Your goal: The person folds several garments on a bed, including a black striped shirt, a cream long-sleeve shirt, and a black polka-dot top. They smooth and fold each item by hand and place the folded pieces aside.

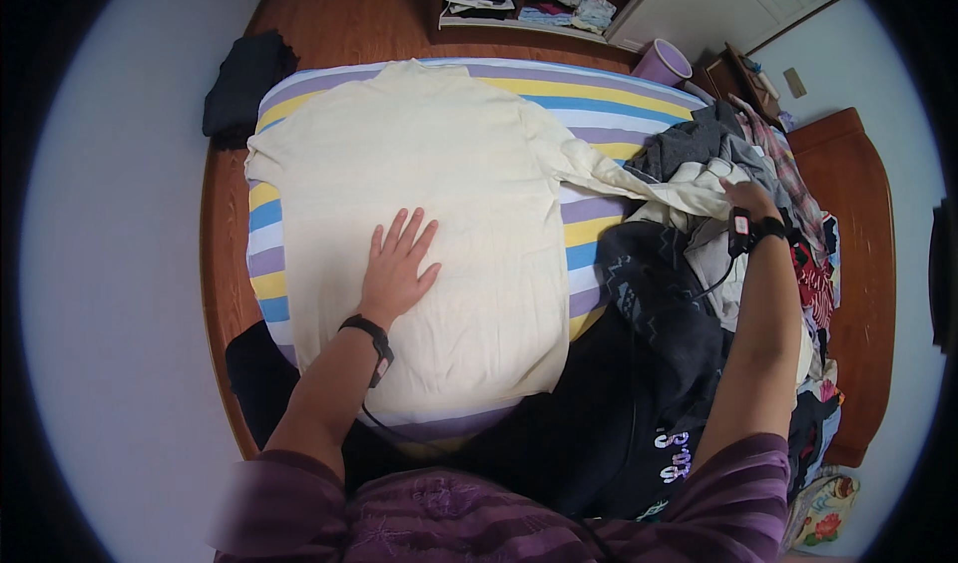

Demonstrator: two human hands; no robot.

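A cream long-sleeved top lies spread out over a striped bed sheet, its collar at the far edge of the bed. My left hand rests flat on the middle of the top, fingers spread. At the right, my right hand is at the far end of the stretched-out sleeve, beside a heap of clothes; its fingers are partly hidden, so their hold on the cuff is not plain. The top's other sleeve is not seen stretched out at the left. Both wrists wear black bands with small devices and cables.
Grey garments and a dark patterned garment are heaped at the right, before a wooden headboard. Folded dark cloth lies at the far left. Beyond the bed stand a purple bin and an open wardrobe with clothes.
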